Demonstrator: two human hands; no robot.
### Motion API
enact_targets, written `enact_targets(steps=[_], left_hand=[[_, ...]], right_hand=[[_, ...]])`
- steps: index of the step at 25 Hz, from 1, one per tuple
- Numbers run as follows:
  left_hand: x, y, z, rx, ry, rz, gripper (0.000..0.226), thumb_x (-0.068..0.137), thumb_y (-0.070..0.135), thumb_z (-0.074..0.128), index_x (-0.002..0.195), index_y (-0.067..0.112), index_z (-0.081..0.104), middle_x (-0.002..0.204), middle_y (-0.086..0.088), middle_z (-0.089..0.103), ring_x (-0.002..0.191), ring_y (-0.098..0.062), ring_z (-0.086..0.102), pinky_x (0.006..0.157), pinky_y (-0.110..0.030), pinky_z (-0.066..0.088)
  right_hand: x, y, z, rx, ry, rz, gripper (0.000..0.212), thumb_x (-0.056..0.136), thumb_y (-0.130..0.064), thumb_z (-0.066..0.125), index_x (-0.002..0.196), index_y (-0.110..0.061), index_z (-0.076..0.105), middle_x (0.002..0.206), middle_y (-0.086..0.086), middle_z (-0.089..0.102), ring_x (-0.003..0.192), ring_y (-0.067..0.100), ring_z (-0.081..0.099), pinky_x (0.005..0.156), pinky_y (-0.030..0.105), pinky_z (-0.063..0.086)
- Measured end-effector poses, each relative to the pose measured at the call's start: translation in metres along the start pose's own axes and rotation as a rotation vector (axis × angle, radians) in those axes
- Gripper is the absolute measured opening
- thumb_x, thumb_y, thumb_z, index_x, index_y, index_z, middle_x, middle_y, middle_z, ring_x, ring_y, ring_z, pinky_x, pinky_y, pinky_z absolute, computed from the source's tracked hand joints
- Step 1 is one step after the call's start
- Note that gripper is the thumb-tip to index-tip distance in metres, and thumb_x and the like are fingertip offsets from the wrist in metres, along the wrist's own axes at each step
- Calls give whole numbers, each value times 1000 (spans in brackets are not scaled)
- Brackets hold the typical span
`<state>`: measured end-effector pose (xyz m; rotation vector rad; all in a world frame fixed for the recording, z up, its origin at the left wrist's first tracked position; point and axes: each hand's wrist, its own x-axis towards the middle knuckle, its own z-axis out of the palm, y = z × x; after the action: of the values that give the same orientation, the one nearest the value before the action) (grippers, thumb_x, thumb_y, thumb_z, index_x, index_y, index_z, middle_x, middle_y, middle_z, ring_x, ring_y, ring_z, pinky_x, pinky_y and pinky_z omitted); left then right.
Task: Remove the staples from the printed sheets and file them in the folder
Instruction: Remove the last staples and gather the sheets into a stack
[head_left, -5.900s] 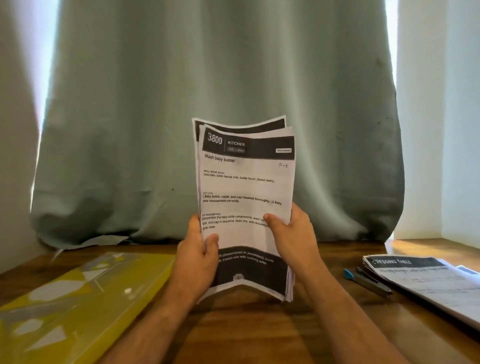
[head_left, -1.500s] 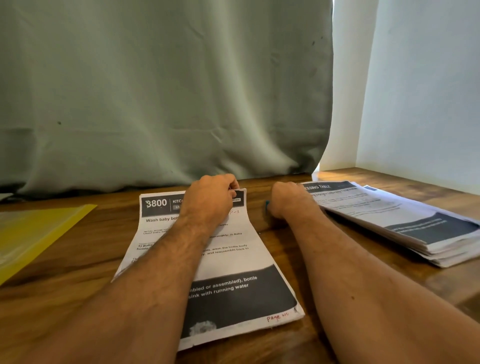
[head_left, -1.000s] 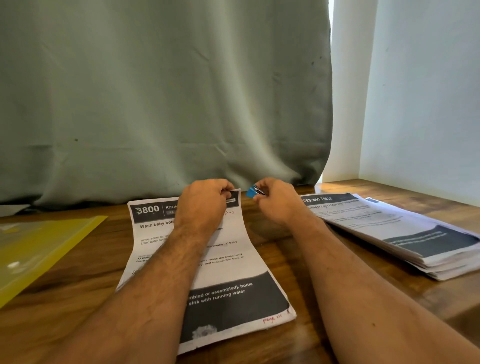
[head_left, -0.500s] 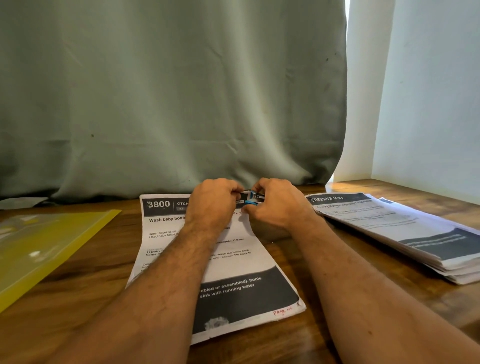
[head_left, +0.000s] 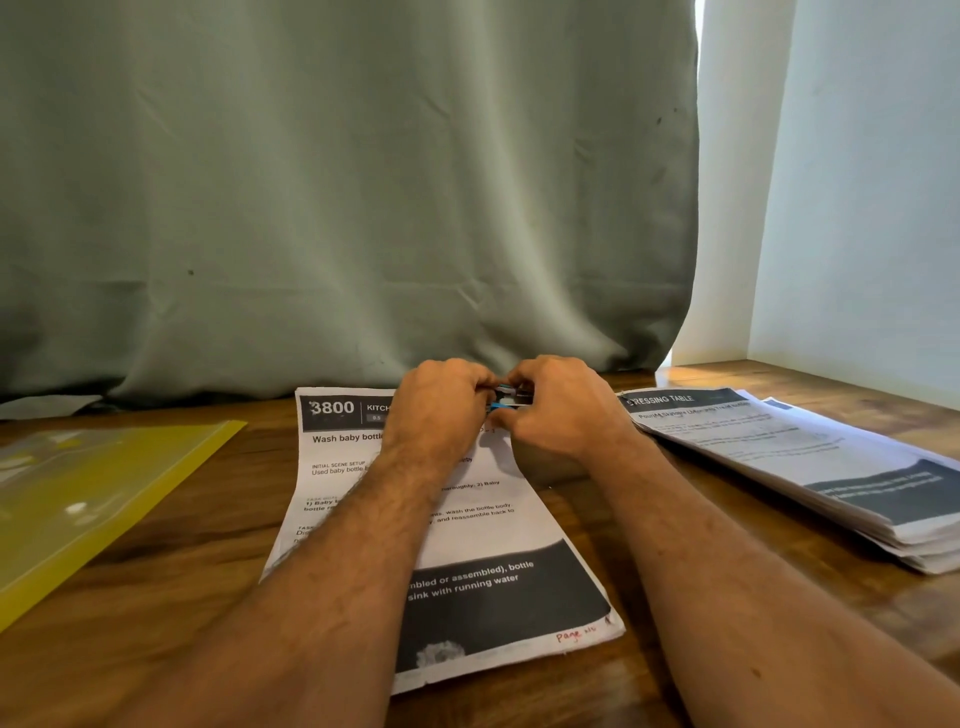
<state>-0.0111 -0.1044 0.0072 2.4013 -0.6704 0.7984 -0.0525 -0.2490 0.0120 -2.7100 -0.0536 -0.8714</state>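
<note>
At the far right corner of the printed set, the right hand (head_left: 558, 410) has its fingers curled round a small blue-and-metal staple remover (head_left: 508, 399), of which only a sliver shows between the two fists, so whether its tip has caught the staple cannot be told. The left hand (head_left: 441, 408) sits knuckles-up right against it, fingers curled down onto the top of the stapled black-and-white printed sheets headed "3800" (head_left: 457, 525); it appears to pinch or pin the corner, though the fingertips are hidden. That set lies flat on the brown wooden table (head_left: 156, 597), straight ahead between the forearms, its near edge toward the person. The paper looks thin, light and floppy, and it will likely tear at the staple holes if pulled hard, so the sound hold is what the left hand seems to have: pressing flat close beside the staple while the tool levers. For filing, the loose pages would be best lifted by both long edges to keep them squared. A thick stack of similar printed sheets (head_left: 810, 467) lies to the right, well apart from the hands. A translucent yellow plastic folder (head_left: 93, 488) rests at the left, apart from the set. A grey-green curtain (head_left: 337, 197) hangs behind the table.
</note>
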Motion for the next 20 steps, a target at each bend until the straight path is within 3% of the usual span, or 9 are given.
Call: enact_targets(steps=[4,14,17,20], left_hand=[[0,1,0,27,-14,10,21,95,24,61,106,30,77,97,0,76,91,-25,68,83,-40,56],[1,1,1,35,12,16,17,96,25,62,104,26,77,96,-1,75,91,-25,67,83,-38,55],[1,0,-1,2,19,16,18,96,27,62,107,28,77,98,1,76,93,-23,67,86,-38,54],[0,2,-2,55,52,74,22,98,28,60,115,30,74,107,3,75,100,-21,65,93,-39,50]], right_hand=[[2,0,-1,-31,3,-10,36,76,-49,74,105,-29,72,98,-6,71,88,18,65,83,40,56],[5,-4,-5,-140,55,-80,26,77,-36,68,101,-27,75,92,-5,72,82,20,64,75,33,54],[3,2,-4,2,-1,-63,28,79,-41,73,102,-27,74,93,-7,72,83,15,64,79,36,55],[3,13,-5,185,45,24,35,81,-43,74,108,-22,73,98,-2,74,90,17,66,87,38,55]])
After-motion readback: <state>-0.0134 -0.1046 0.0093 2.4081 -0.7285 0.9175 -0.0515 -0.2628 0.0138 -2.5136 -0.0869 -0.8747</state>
